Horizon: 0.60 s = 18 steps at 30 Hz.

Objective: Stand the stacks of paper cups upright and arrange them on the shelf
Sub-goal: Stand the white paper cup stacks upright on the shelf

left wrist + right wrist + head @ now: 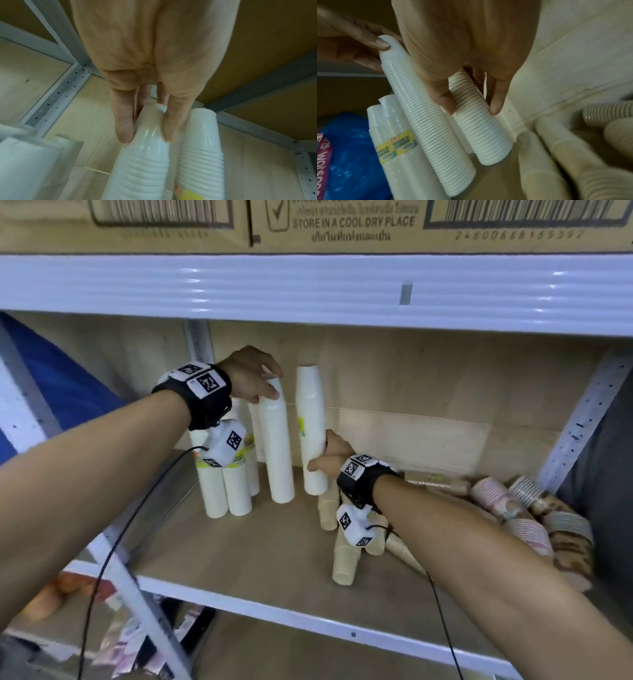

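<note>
Two tall white cup stacks stand side by side at the back of the wooden shelf [239, 546]. My left hand [255, 374] pinches the top of the left stack [277, 446], which leans slightly; in the left wrist view my left hand [146, 135] clasps its top cup [145, 155]. My right hand [325, 455] grips the right stack [310, 412] around its lower half; the right wrist view shows my right hand [471, 108] wrapped round that stack [481, 132]. I cannot tell whether its base touches the shelf. Several more white stacks [226, 494] stand upright at the back left.
Beige stacks [342, 559] lie flat under my right wrist, and patterned stacks [513, 508] lie piled at the far right. The upper shelf beam [308, 292] carries cardboard boxes [342, 224]. A blue bag [58, 385] sits left of the shelf post.
</note>
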Tool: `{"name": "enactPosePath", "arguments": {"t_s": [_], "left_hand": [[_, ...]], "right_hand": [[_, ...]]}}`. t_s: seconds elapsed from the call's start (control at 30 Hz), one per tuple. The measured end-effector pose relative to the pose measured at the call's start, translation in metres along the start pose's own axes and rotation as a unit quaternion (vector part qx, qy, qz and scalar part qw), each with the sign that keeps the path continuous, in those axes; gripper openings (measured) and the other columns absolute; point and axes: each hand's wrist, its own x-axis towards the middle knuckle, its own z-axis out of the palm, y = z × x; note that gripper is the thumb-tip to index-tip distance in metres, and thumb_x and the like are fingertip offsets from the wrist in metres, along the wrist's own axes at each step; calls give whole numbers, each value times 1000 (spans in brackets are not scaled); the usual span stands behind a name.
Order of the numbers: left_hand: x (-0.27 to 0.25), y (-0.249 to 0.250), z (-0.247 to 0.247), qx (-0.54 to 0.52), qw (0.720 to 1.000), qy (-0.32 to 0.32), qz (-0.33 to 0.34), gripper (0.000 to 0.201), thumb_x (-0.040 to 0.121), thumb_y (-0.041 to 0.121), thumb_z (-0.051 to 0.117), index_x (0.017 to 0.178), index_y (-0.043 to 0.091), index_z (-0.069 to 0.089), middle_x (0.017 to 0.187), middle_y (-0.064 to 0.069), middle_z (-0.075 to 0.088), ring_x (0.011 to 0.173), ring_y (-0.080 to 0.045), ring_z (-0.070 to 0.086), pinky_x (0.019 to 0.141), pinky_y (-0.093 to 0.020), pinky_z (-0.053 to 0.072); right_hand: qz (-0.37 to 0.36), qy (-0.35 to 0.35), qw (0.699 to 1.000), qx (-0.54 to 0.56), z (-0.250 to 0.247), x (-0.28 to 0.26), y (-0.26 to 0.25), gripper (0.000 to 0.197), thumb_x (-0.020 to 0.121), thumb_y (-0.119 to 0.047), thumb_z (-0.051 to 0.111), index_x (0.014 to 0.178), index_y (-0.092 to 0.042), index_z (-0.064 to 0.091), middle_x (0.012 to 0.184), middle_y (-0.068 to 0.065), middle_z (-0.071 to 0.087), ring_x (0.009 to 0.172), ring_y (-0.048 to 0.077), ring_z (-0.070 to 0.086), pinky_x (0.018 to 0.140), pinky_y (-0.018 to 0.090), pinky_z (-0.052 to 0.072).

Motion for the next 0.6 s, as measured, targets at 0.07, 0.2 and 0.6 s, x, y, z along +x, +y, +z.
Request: {"name": "enactPosePath", "arguments": {"t_s": [0.07, 0.2, 0.6], "left_hand": [[-2, -8, 4, 8, 1000, -1, -6, 40, 79, 12, 79, 116, 16, 66, 113, -9, 56, 97, -26, 64, 81, -44, 60], [-5, -23, 13, 22, 999, 7, -22, 40, 77, 14, 80, 115, 16, 67, 112, -6, 57, 105, -24, 62, 78, -38, 60], [-7, -49, 42, 35, 999, -3, -39, 42, 75, 13, 81, 113, 21, 66, 116, -4, 51, 105, -23, 56, 69, -28, 50]], "right_hand": [[13, -11, 1000, 5, 16, 2, 1, 61, 68, -13, 77, 122, -15, 49, 110, 1, 61, 100, 21, 59, 81, 31, 48], [47, -17, 999, -13, 39, 5, 8, 68, 65, -11, 79, 126, -12, 49, 118, 6, 62, 108, 26, 60, 90, 39, 53], [70, -56, 995, -34, 72, 4, 16, 70, 64, -9, 83, 126, -15, 51, 120, 4, 63, 112, 26, 60, 92, 39, 51]]}}
